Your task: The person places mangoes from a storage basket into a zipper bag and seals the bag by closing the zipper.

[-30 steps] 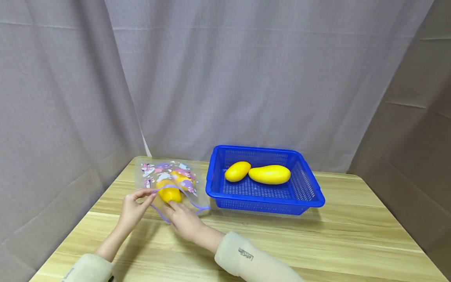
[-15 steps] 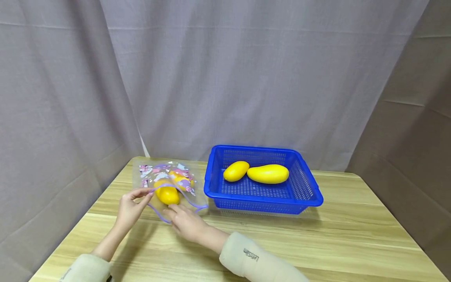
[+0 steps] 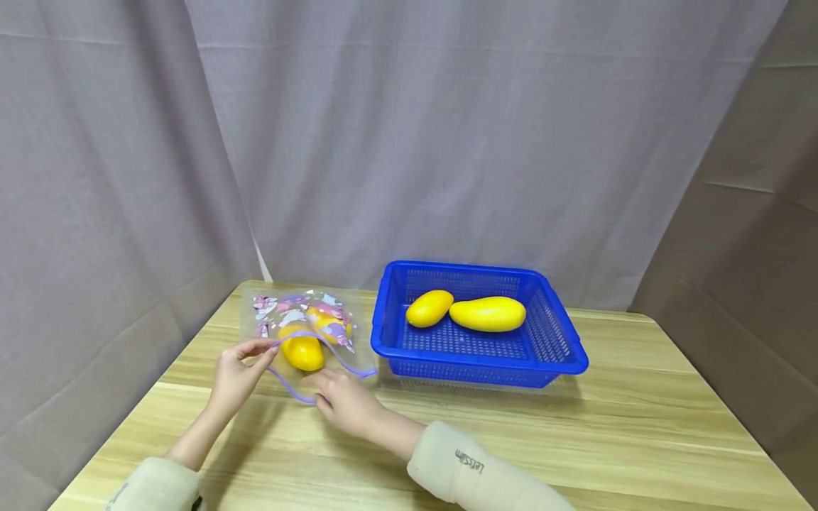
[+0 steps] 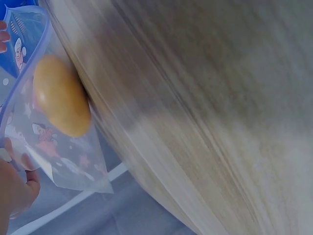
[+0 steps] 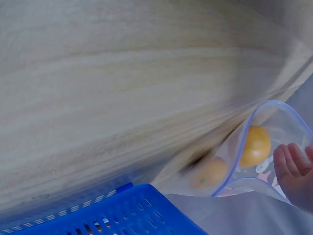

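Note:
A clear zip bag [image 3: 263, 306] with a purple rim and cartoon prints lies at the table's left. Two yellow-orange mangoes are inside: the nearer mango [image 3: 303, 353] by the mouth, the farther mango [image 3: 332, 328] partly hidden behind the prints. My left hand [image 3: 235, 372] pinches the upper lip of the bag between thumb and fingers and holds the mouth apart. At the mouth is my right hand [image 3: 348, 402], its fingertips just short of the nearer mango. In the right wrist view, the fingers of that right hand [image 5: 297, 176] are extended and grip nothing.
Right of the bag stands a blue plastic basket [image 3: 479, 364], close to the bag's corner. It contains a small yellow mango [image 3: 429, 309] and a longer yellow mango [image 3: 488, 314]. Grey curtains [image 3: 447, 142] enclose the wooden table [image 3: 511, 440] behind and at the sides.
My right hand has drawn back from the nearer mango, toward me and to the right. My left hand keeps its pinch on the bag's lip.

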The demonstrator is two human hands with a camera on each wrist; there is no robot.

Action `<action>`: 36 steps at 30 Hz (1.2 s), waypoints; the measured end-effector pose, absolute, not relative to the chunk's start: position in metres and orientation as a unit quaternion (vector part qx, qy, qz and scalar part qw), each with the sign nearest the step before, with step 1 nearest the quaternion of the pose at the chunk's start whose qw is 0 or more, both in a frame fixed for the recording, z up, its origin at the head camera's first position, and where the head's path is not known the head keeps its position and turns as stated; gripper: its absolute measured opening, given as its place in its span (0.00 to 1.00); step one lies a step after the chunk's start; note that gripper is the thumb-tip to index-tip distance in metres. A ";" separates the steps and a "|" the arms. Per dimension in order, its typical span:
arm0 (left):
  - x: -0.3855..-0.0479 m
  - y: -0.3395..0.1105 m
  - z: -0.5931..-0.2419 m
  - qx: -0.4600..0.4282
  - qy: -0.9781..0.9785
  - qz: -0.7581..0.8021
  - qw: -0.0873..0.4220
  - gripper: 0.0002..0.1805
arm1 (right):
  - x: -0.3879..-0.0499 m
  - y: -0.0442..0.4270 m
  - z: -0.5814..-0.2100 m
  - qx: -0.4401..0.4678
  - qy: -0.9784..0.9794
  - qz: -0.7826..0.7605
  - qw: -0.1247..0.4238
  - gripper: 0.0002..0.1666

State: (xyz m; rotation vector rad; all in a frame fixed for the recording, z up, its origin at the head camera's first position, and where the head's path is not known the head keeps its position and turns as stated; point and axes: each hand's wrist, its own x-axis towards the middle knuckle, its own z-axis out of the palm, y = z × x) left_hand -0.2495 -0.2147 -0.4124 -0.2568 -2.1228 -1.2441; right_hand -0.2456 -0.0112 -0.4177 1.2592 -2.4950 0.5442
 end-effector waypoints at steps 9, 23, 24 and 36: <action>-0.237 -0.206 -0.397 -0.094 -0.813 -0.472 0.327 0.04 | -0.241 -0.008 -0.415 0.385 -0.870 0.291 0.101 0.11; -0.228 -0.196 -0.383 -0.095 -0.813 -0.474 0.325 0.04 | -0.239 0.005 -0.418 0.364 -0.846 0.388 0.048 0.11; -0.228 -0.196 -0.383 -0.096 -0.813 -0.473 0.325 0.04 | -0.238 0.006 -0.417 0.360 -0.842 0.400 0.043 0.11; -0.229 -0.196 -0.382 -0.108 -0.814 -0.471 0.321 0.04 | -0.222 0.016 -0.403 0.341 -0.806 0.484 0.013 0.10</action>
